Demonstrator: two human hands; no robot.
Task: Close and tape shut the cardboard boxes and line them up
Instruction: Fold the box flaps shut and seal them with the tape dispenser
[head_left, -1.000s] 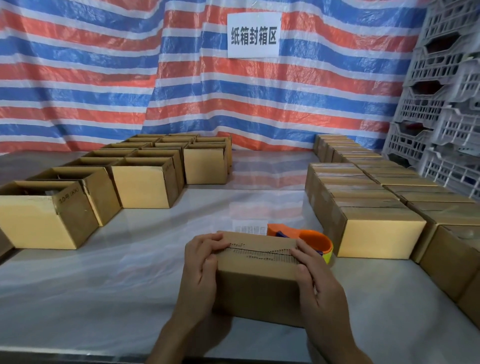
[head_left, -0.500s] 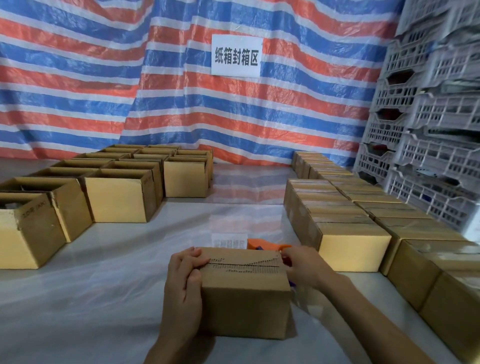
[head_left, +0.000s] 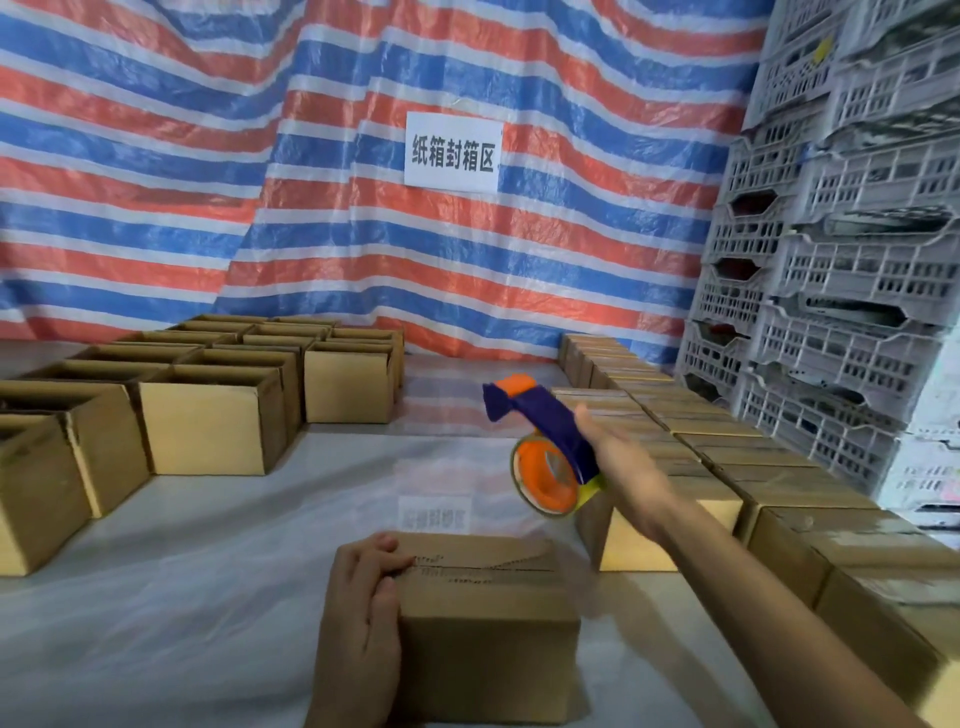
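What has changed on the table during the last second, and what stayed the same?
The right hand left the box, took hold of the tape dispenser behind it and lifted it into the air. The left hand still holds the box closed, where it was.

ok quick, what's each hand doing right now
Left hand grips the box, fingers curled over its top left edge.
Right hand holds the tape dispenser up in the air.

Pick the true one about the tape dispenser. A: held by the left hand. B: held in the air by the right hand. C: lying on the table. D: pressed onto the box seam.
B: the right hand grips the tape dispenser clear of the table, while the left hand holds the closed box.
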